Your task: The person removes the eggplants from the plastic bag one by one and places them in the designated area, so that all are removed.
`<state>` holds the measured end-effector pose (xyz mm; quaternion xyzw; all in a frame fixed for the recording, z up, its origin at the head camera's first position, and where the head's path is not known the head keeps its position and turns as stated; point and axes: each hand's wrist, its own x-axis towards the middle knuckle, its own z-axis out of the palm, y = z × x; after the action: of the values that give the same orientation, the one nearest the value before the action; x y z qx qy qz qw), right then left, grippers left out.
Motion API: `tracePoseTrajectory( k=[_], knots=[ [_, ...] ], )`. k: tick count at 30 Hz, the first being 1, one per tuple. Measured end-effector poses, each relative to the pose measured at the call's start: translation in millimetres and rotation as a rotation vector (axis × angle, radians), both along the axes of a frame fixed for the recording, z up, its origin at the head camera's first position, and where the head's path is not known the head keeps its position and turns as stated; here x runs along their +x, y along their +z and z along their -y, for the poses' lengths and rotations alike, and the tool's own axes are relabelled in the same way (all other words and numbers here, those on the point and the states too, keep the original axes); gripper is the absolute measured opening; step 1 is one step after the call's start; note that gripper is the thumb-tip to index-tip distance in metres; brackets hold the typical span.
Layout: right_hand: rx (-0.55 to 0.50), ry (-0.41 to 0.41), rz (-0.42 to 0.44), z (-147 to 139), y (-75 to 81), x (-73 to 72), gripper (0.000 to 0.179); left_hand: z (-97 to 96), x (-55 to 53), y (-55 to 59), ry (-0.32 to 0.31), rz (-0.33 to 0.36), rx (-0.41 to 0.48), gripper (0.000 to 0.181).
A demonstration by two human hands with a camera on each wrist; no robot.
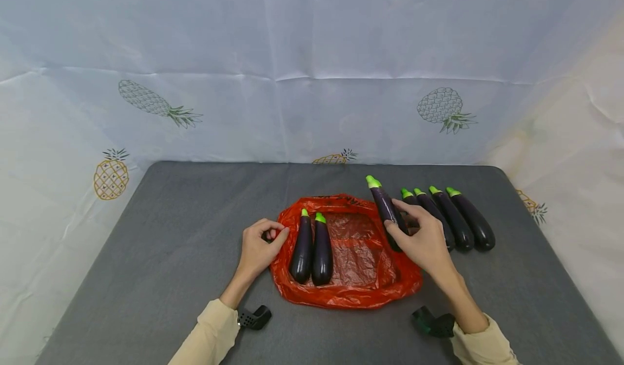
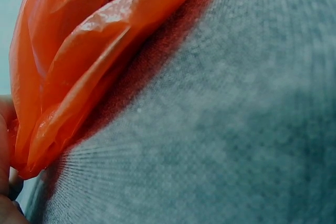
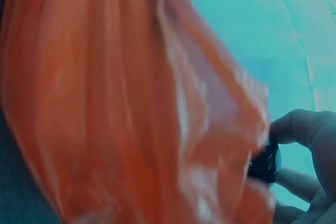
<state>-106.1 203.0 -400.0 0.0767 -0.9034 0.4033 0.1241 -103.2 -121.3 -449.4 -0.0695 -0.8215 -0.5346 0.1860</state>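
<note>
A red plastic bag point(image 1: 361, 300) lies spread on the table with its mouth facing up. Inside its left part two dark purple eggplants point(image 1: 312, 251) with green caps lie side by side. My left hand point(image 1: 258, 246) pinches the bag's left rim; the left wrist view shows the gathered plastic point(image 2: 37, 150) at the fingers. My right hand point(image 1: 419, 235) holds another eggplant point(image 1: 385, 205) over the bag's right rim, its cap pointing away. In the right wrist view the bag hides most of that eggplant point(image 3: 265, 163).
Several more eggplants point(image 1: 468, 219) lie in a row right of the bag, partly behind my right hand. The grey table point(image 1: 205, 202) ends at a white cloth point(image 1: 234, 116) printed with pineapples, at the back and sides.
</note>
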Motion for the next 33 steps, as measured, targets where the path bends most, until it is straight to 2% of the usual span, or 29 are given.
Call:
tracePoseTrajectory(
  k=[11, 18, 33],
  knots=[
    [-0.002, -0.077, -0.061, -27, 2.9, -6.1, 0.046, -0.4, -2.4, -5.6, 0.010, -0.039, -0.016, 0.011],
    [0.018, -0.137, -0.066, -40, 3.6, -10.7, 0.046, -0.2, -2.6, -6.7, 0.014, -0.030, -0.011, 0.010],
    [0.048, -0.209, -0.084, -79, 2.0, -19.4, 0.045, 1.0, -2.3, -7.4, 0.002, -0.031, -0.012, 0.011]
  ],
)
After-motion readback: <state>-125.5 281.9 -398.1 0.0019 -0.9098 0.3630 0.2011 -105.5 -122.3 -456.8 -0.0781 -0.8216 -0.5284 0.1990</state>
